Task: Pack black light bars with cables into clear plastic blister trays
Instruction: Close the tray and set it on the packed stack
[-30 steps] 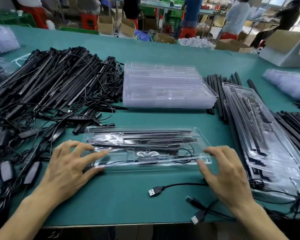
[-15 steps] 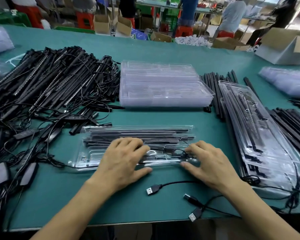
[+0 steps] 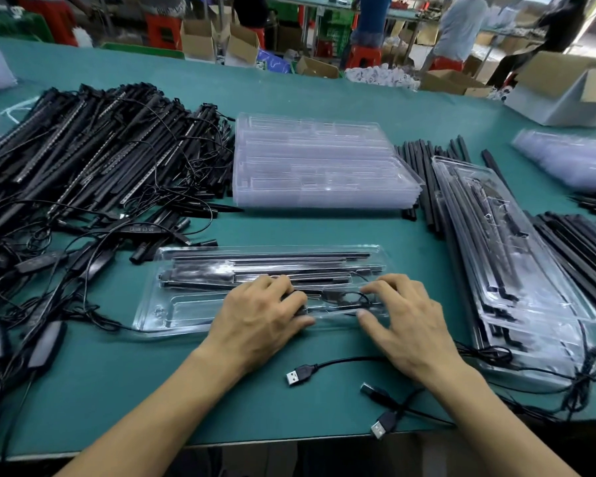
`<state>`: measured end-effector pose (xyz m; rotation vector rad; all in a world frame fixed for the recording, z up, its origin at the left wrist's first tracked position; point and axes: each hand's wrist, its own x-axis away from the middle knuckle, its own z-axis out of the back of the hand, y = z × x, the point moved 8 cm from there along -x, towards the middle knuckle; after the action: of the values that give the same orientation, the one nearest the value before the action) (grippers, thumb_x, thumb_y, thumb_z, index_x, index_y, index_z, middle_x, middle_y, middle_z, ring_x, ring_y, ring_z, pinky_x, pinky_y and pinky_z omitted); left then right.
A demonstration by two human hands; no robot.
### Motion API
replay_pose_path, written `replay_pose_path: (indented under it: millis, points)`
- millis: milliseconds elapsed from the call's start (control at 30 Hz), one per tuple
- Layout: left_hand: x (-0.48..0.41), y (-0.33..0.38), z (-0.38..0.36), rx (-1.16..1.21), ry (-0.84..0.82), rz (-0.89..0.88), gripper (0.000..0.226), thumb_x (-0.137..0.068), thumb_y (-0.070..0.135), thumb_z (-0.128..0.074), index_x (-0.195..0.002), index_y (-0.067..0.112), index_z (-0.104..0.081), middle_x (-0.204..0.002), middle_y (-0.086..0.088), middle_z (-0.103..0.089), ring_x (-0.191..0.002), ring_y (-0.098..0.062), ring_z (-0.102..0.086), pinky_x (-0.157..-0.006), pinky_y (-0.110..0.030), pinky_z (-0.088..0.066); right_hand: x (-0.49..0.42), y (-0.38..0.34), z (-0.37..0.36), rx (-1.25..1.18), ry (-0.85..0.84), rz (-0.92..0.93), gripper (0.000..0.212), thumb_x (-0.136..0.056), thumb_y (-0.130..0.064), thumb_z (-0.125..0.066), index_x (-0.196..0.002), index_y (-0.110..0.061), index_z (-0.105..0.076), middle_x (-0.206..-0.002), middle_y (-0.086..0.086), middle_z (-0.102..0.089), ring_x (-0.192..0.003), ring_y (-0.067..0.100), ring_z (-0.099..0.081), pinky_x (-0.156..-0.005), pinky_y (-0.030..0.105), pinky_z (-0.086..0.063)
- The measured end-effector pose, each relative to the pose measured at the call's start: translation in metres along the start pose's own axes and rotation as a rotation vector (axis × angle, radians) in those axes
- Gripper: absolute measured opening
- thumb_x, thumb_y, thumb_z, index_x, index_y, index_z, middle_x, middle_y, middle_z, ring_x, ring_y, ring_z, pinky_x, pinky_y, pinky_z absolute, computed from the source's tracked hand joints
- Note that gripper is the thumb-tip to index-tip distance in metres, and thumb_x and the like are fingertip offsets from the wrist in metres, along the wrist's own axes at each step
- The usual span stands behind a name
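Blister tray [image 3: 172, 306] partly beneath left hand [image 3: 257, 321]

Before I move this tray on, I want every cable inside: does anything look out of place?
Yes. A USB plug lies on the table in front of the tray, its cable running under the right hand; it looks left outside. Two more plugs lie loose near the table edge.

one left hand [image 3: 260, 321] and one right hand [image 3: 406, 325]. one filled tray [image 3: 186, 304] at 6 o'clock; one empty-tray stack [image 3: 324, 166] at 12. three usb plugs [image 3: 295, 377].
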<state>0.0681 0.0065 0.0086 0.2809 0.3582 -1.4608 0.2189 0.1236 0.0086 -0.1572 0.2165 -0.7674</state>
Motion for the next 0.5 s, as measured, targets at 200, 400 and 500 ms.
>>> replay_pose_path:
  millis: [200, 400, 500]
  points:
    - [-0.006, -0.004, 0.002, 0.024, -0.016, 0.01, 0.046, -0.093, 0.061, -0.037, -0.091, 0.025, -0.066, -0.086, 0.004, -0.06, -0.073, -0.02, -0.059, -0.054, -0.032, -0.049, 0.001, -0.026, 0.027, 0.342, 0.289, 0.425, 0.015, -0.09, -0.037, -0.067, -0.089, -0.022, -0.068, -0.096, -0.004, -0.068, -0.081, 0.023, -0.065, -0.081, 0.041, -0.046]
    - [-0.008, -0.006, 0.0, 0.048, -0.055, 0.012, 0.048, -0.09, 0.065, -0.035, -0.094, 0.027, -0.064, -0.091, 0.004, -0.058, -0.077, -0.02, -0.059, -0.057, -0.033, -0.049, 0.009, -0.037, 0.023, 0.312, 0.439, 0.693, 0.01, -0.09, -0.016, -0.061, -0.084, -0.016, -0.068, -0.087, 0.002, -0.064, -0.078, 0.026, -0.062, -0.07, 0.038, -0.049]
    - [-0.01, -0.007, 0.003, 0.025, -0.071, -0.009, 0.052, -0.091, 0.067, -0.029, -0.096, 0.029, -0.064, -0.094, 0.004, -0.059, -0.078, -0.019, -0.059, -0.054, -0.031, -0.044, 0.003, -0.034, 0.015, 0.255, 0.345, 0.72, 0.014, -0.094, -0.02, -0.057, -0.097, -0.015, -0.07, -0.099, 0.002, -0.068, -0.09, 0.025, -0.066, -0.078, 0.039, -0.053]
